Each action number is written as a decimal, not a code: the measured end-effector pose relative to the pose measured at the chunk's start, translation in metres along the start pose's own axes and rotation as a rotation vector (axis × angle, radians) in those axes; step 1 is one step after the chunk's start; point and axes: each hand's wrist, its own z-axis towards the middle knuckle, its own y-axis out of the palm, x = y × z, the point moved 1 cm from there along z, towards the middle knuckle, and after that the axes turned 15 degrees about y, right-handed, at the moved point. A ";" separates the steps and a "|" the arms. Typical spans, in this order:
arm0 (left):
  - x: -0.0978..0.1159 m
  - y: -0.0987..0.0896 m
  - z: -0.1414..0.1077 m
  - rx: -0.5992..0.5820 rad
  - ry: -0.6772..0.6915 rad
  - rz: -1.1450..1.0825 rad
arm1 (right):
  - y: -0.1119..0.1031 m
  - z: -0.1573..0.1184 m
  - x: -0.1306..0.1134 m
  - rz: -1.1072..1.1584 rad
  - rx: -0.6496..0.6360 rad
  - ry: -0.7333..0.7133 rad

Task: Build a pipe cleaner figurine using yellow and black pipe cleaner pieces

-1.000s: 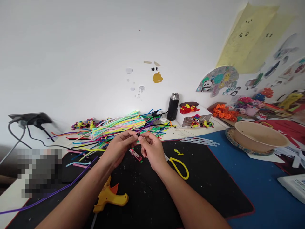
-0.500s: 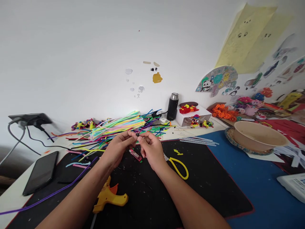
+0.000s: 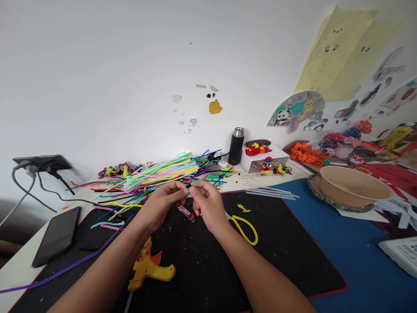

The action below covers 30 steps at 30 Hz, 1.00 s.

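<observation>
Between the fingertips of both hands is a tiny black piece (image 3: 188,185), too small and covered to make out its kind. My left hand (image 3: 167,200) pinches it from one side, and my right hand (image 3: 207,205) pinches from the other, the fingertips almost touching. Just below them a small pink and red lighter-like item (image 3: 186,212) lies on the black mat (image 3: 273,261). Yellow-handled scissors (image 3: 246,230) rest to the right of my right hand, their blades partly hidden by it. A yellow glue gun (image 3: 151,267) lies beside my left forearm.
A heap of coloured pipe cleaners (image 3: 163,171) spreads behind my hands. Left are a phone (image 3: 57,234) and a long purple pipe cleaner (image 3: 78,259). Clear glue sticks (image 3: 272,192), a black flask (image 3: 236,146), a white box (image 3: 269,159) and a beige bowl (image 3: 353,187) stand or lie rightward.
Both hands stay together around the black piece, with only a slight shift of the fingers. Other things lie as before.
</observation>
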 end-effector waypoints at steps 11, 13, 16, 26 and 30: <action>0.003 -0.006 0.000 -0.006 0.016 -0.012 | 0.002 -0.004 -0.005 -0.055 -0.016 0.036; 0.003 -0.006 0.000 0.000 0.009 -0.031 | 0.002 -0.004 -0.007 -0.059 -0.040 0.040; 0.004 -0.006 -0.001 0.012 -0.017 -0.085 | 0.002 -0.004 -0.008 -0.033 -0.080 0.048; -0.003 -0.004 -0.001 -0.003 -0.047 -0.245 | 0.004 -0.007 -0.009 0.088 -0.135 0.079; -0.003 -0.003 -0.001 0.020 -0.014 -0.228 | 0.005 -0.007 -0.008 0.100 -0.125 0.091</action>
